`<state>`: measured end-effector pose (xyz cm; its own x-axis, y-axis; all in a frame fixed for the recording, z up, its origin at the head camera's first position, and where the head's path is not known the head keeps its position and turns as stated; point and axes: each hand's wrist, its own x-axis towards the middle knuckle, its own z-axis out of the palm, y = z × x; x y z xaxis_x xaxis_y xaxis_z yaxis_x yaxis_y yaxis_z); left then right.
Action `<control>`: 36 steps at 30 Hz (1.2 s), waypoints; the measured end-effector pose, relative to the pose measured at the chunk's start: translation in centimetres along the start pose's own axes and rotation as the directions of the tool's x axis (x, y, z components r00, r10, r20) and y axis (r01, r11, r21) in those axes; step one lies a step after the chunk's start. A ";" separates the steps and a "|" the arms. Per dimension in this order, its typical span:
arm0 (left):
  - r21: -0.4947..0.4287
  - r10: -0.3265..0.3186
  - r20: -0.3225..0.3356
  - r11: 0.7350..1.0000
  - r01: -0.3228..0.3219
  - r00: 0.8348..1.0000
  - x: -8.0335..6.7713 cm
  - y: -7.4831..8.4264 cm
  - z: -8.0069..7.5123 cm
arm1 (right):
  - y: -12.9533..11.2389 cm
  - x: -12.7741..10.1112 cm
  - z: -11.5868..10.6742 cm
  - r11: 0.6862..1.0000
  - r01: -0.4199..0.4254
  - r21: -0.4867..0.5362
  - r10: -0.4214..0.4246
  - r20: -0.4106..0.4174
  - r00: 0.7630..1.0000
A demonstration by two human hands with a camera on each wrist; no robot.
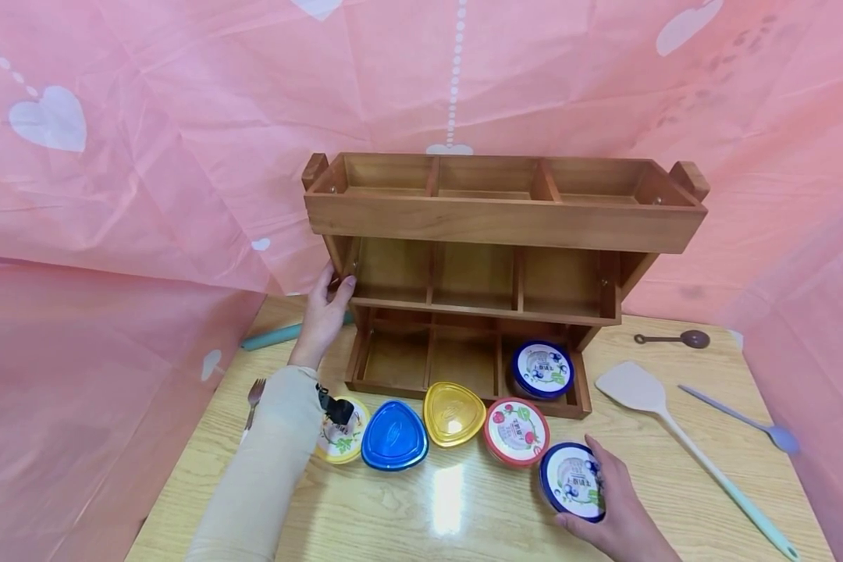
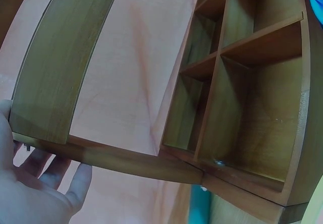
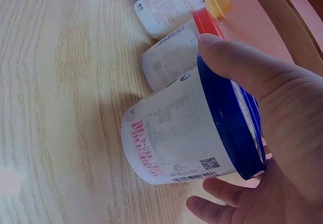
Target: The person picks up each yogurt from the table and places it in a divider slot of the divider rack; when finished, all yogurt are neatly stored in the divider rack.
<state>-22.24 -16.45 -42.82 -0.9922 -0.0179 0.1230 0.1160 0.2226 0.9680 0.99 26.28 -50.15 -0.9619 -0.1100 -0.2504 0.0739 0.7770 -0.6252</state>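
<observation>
Nearest on the bench, the right hand was clamped on a blue-lidded tub, thumb across the lid rim and fingers curled under its far side; the right wrist view showed the tub with its base on the wood. Just beyond it stood a row of four more tubs touching one another: a red-lidded one, a yellow one, a blue one and a yellow-rimmed one partly hidden by the left sleeve. Their contents could not be seen, as every lid was on.

Behind the row stood a wooden rack of three stepped tiers, each split into three compartments. Another blue-lidded tub sat in the right compartment of the bottom tier; the other compartments held nothing visible.

The left hand reached forward, arm outstretched, to the rack's left side at the middle tier, fingers fairly straight against the wood; from the left wrist view it seemed to press rather than grip, though the thumb was hidden.
</observation>
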 end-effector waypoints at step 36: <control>-0.008 -0.043 0.024 0.999 0.043 0.999 -0.9 2.5 -0.2 | -1.2 -1.7 -4.9 0.995 0.028 -0.094 -0.044 -0.169 0.985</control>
<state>-21.04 -16.07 -40.50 -0.9971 -0.0036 0.0759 0.0734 0.2143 0.9740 1.21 28.58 -45.33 -0.9948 -0.0378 -0.0942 0.0215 0.8286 -0.5594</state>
